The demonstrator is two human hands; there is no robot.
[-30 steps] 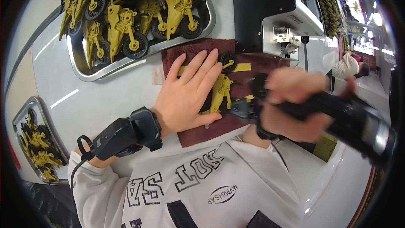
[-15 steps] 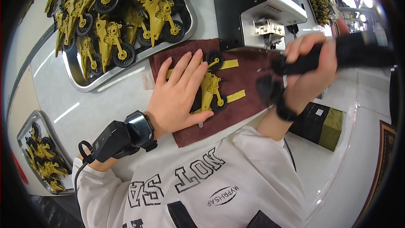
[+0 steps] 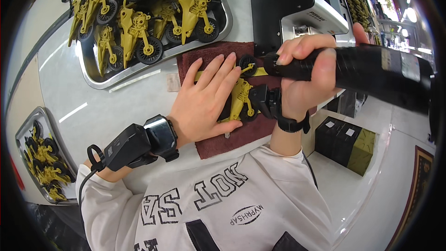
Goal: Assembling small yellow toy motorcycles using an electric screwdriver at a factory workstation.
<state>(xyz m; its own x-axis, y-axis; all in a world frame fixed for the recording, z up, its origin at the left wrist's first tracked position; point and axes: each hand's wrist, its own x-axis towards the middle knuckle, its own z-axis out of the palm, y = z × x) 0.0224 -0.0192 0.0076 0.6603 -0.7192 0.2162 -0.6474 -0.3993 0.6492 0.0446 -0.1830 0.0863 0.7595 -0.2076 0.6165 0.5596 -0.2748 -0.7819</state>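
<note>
My left hand (image 3: 203,95) lies flat with fingers stretched over a small yellow toy motorcycle (image 3: 240,94) with black wheels, hiding part of it. The toy rests on its side on a dark red towel (image 3: 216,146), with a yellow strip (image 3: 261,71) by its upper wheel. A black electric screwdriver (image 3: 367,69) is wrapped in my right hand (image 3: 304,67). Its narrow end points left, close to the upper wheel; whether the tip touches anything I cannot tell. A black device on my right wrist (image 3: 290,124) covers some of the toy's right side.
A metal tray (image 3: 226,14) heaped with yellow toy motorcycles stands at the far left. A smaller tray (image 3: 51,116) of similar toys lies at the left. Behind the towel stands a black and silver machine (image 3: 276,4). A black and olive box (image 3: 341,144) sits at the right.
My right hand has brought the screwdriver leftward to the toy's upper wheel. My left hand keeps its place on the toy. The whole view has shifted slightly.
</note>
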